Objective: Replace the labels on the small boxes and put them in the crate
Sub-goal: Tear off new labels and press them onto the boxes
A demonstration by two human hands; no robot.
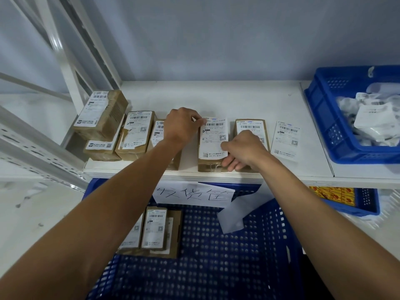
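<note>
1. The white shelf (216, 98) carries the centre box (208, 164), which lies flat at the shelf's front edge.
2. A big blue crate (216, 256) sits below and in front of the centre box. A handwritten paper sign (194, 194) hangs on the crate's far wall, directly under that box.
3. A second blue crate (320, 118) stands well to the right of the centre box on the same level, with white bags (376, 120) inside.
4. A third blue crate (368, 202), lower and to the right of the centre box, holds yellow and red packs.
5. Left of the centre box is a group of labelled brown boxes (101, 118), the farthest ones stacked two high.
6. Below the centre box and a little left, labelled boxes (154, 229) lie flat in the big crate.
7. Just right of the centre box lies another brown box (250, 123), partly hidden by the right wrist.
8. The left hand (181, 126) is at the centre box's far left corner, thumb and forefinger pinching the corner of the label (213, 137).
9. The right hand (244, 148) is at the centre box's near right corner, thumb on the label's edge and curled fingers gripping its lower corner.
10. The label covers most of the centre box's top.
11. A loose label (285, 140) lies flat on the shelf, farther right of the centre box.
12. A white paper scrap (233, 215) lies in the big crate, below the centre box.
</note>
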